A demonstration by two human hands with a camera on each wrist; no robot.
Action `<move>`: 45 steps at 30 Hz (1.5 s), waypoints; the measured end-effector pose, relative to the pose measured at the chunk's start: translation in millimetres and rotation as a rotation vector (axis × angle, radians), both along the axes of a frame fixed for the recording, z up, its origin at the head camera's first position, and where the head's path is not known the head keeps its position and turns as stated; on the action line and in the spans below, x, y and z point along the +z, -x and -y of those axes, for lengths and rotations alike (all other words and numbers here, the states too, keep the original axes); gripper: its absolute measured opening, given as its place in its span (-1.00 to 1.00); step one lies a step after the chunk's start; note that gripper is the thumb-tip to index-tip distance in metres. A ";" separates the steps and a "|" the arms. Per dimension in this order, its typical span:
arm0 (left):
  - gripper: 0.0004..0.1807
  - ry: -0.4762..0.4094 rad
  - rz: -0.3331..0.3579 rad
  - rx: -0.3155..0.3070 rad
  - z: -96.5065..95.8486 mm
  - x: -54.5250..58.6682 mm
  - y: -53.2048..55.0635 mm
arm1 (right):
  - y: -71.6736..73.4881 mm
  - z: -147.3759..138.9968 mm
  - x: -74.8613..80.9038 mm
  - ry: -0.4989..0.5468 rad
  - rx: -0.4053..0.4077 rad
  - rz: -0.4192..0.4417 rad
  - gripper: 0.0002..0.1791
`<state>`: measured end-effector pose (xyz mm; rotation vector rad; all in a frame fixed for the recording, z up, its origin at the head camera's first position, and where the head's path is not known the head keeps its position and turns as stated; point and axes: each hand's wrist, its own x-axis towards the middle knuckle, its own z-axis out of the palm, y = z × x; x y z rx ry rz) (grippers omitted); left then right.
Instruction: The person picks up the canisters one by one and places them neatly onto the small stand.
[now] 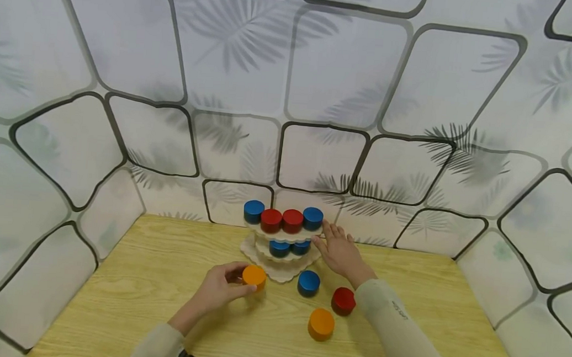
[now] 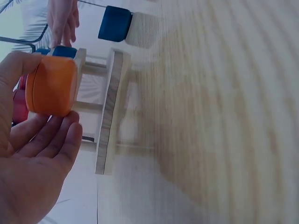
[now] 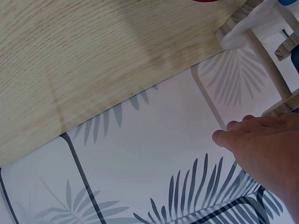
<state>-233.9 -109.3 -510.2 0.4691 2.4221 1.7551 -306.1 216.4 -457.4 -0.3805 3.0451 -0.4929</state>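
The left hand (image 1: 215, 290) has its thumb and fingers wrapped round an orange round block (image 1: 254, 277) and holds it up off the wooden tabletop (image 1: 124, 289). The main thing is where this block sits: just in front of the wooden tiered stand (image 1: 281, 271), at its left side, with the stand a little farther away and to the right. The left hand is the nearer one to the front of the stand. The block is short and round, so no side of it is longer, and its flat top faces mostly up.

The right hand (image 1: 342, 254) is on the other side, by the right edge of the top shelf (image 1: 282, 236). Its fingers are stretched out and it grips nothing. Whether it touches the shelf is hard to tell.

On the top shelf, two red blocks (image 1: 271, 220) sit between two blue ones (image 1: 254, 212). Two more blue blocks (image 1: 279, 249) sit lower down, under that shelf. The bottom shelf has a wavy edge, and its front shows bare wood.

The wall (image 1: 317, 158) is close behind the stand, so there looks to be more room in front. A loose blue block (image 1: 308, 283), a loose red block (image 1: 344, 301) and another orange block (image 1: 321, 325) lie to the right of the held one.
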 end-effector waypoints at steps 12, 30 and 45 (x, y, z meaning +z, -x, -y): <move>-0.49 0.034 -0.077 0.191 -7.4 9.2 17.2 | 0.8 -0.5 -1.5 0.004 -0.003 0.022 -0.15; -0.40 0.033 -0.088 0.293 -21.7 14.6 36.5 | 0.1 0.0 -2.2 0.006 -0.007 0.013 -0.15; -0.37 0.040 -0.111 0.291 -28.3 15.8 45.1 | 0.8 0.5 -3.9 0.010 -0.013 0.023 -0.15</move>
